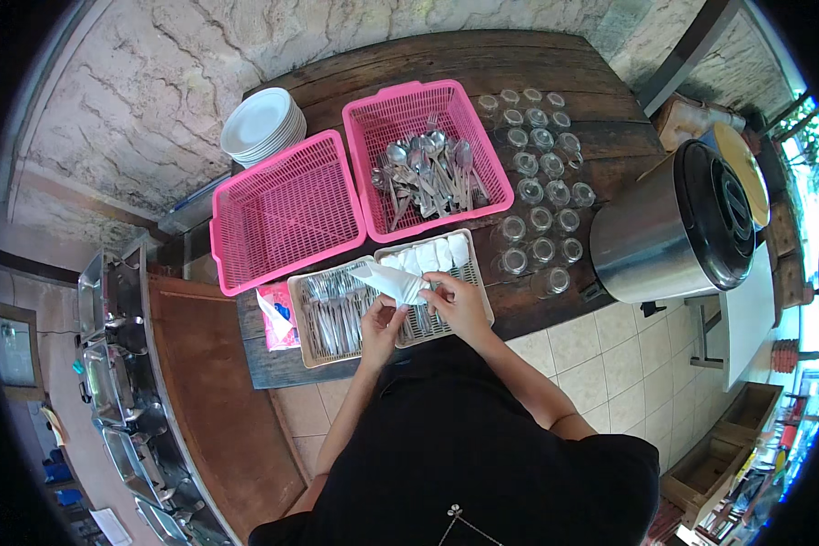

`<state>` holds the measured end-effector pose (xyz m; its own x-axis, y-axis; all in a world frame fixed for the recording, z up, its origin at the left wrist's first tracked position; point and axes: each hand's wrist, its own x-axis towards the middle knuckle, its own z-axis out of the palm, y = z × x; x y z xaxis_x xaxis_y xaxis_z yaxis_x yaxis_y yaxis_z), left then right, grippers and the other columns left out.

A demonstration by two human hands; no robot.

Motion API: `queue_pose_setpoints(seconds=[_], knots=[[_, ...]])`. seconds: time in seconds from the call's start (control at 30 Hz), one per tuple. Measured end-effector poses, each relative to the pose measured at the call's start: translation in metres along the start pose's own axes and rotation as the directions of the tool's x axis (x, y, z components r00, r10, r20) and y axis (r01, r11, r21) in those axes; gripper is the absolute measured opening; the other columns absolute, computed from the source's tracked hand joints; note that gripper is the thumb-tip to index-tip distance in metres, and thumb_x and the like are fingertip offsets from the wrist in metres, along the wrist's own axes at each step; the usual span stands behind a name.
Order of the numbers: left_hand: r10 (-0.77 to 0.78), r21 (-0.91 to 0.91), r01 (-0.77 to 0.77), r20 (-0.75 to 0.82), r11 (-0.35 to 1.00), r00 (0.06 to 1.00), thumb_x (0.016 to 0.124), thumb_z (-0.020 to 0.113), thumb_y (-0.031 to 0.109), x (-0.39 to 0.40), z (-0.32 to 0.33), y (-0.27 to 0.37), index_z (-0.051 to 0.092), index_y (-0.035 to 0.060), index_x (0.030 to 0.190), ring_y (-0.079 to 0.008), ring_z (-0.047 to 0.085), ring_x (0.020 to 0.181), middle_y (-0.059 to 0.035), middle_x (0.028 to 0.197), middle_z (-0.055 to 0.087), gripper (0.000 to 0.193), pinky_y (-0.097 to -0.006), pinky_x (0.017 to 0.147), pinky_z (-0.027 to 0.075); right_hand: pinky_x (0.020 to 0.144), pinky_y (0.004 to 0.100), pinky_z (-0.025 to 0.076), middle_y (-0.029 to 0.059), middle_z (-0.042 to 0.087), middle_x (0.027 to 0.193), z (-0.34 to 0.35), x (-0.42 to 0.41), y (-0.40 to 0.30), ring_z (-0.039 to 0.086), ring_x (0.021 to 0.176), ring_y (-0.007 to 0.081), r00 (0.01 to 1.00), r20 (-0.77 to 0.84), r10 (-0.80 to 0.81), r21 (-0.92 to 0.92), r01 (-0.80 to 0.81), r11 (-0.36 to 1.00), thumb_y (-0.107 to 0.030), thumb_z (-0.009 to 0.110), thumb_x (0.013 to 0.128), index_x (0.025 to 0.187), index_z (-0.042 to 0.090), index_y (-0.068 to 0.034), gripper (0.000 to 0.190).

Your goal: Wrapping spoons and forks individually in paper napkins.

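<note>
Both my left hand (pixel 382 324) and my right hand (pixel 456 300) grip a white paper napkin (pixel 394 281), rolled into a tapered bundle; whatever it wraps is hidden. Below it, on the left, a beige plastic basket (pixel 307 355) holds several metal forks and other cutlery. A second beige basket (pixel 479 286) sits partly under my right hand, with several napkin-wrapped rolls (pixel 426 257) along its far end and loose cutlery nearer me. Beside the left basket lies a pink napkin pack (pixel 278 310) with a white napkin sticking out.
Behind the baskets stand a bare pink plastic basket (pixel 286 205) and another pink basket (pixel 495 181) heaped with spoons and forks (pixel 426 170). White plates (pixel 263 126) are stacked at the back left. Several glass mugs (pixel 539 177) and a steel urn (pixel 655 225) occupy the wooden table's (pixel 450 58) right side.
</note>
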<state>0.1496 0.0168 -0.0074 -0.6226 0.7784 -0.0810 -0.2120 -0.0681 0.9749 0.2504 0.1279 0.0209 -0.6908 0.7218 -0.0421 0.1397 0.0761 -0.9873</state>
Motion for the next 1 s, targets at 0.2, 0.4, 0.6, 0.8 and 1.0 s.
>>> queue_pose_setpoints(seconds=[0.2, 0.4, 0.6, 0.8, 1.0], knots=[[-0.039, -0.04, 0.042, 0.071, 0.998, 0.997, 0.079, 0.052, 0.002, 0.001, -0.006, 0.004, 0.054, -0.002, 0.086, -0.0085, 0.051, 0.079, -0.0077, 0.089, 0.056, 0.008, -0.0217, 0.068, 0.043, 0.036, 0.0177, 0.03, 0.002, 0.052, 0.054, -0.003, 0.001, -0.001, 0.042, 0.04, 0.0034, 0.996, 0.02, 0.081, 0.121, -0.083, 0.989, -0.01, 0.057, 0.077, 0.099, 0.052, -0.003, 0.024], [-0.023, 0.03, 0.022, 0.016, 0.999, 1.0, 0.076, 0.056, 0.0, 0.002, -0.008, 0.0, 0.058, -0.0032, 0.088, -0.0099, 0.054, 0.076, -0.0087, 0.087, 0.058, 0.013, -0.0212, 0.067, 0.045, 0.036, 0.0197, 0.031, 0.0023, 0.052, 0.053, 0.0, -0.001, 0.001, 0.042, 0.039, 0.0041, 0.997, -0.018, 0.078, 0.165, -0.074, 0.984, -0.012, 0.057, 0.076, 0.097, 0.053, -0.005, 0.022], [0.019, 0.165, -0.004, -0.089, 0.986, 0.996, 0.07, 0.061, -0.004, 0.005, 0.004, 0.007, 0.058, -0.0047, 0.077, -0.0088, 0.055, 0.068, -0.0068, 0.077, 0.059, 0.008, -0.0197, 0.063, 0.045, 0.036, 0.0199, 0.031, 0.0022, 0.051, 0.052, 0.008, -0.007, 0.012, 0.041, 0.039, 0.0043, 0.995, -0.061, 0.078, 0.252, -0.06, 0.966, -0.009, 0.056, 0.077, 0.096, 0.051, -0.004, 0.02], [0.083, 0.15, -0.054, -0.19, 0.987, 0.978, 0.067, 0.064, -0.003, 0.008, 0.012, 0.01, 0.048, -0.0009, 0.072, -0.0091, 0.056, 0.064, -0.0046, 0.07, 0.057, 0.016, -0.0209, 0.06, 0.046, 0.039, 0.0198, 0.035, 0.0039, 0.054, 0.061, 0.014, -0.009, 0.02, 0.048, 0.047, 0.0066, 0.997, -0.07, 0.025, 0.172, -0.013, 0.985, -0.009, 0.056, 0.077, 0.093, 0.051, -0.003, 0.018], [0.421, 0.619, -0.32, -0.018, 0.717, 0.907, 0.067, 0.063, -0.001, 0.005, 0.012, 0.011, 0.047, 0.0027, 0.077, -0.0134, 0.057, 0.058, -0.0067, 0.066, 0.054, 0.02, -0.0233, 0.051, 0.046, 0.056, 0.0226, 0.045, 0.0069, 0.056, 0.079, 0.013, -0.004, 0.044, 0.055, 0.067, 0.0111, 0.998, 0.02, 0.052, 0.249, -0.055, 0.967, -0.008, 0.056, 0.076, 0.091, 0.05, 0.0, 0.018]])
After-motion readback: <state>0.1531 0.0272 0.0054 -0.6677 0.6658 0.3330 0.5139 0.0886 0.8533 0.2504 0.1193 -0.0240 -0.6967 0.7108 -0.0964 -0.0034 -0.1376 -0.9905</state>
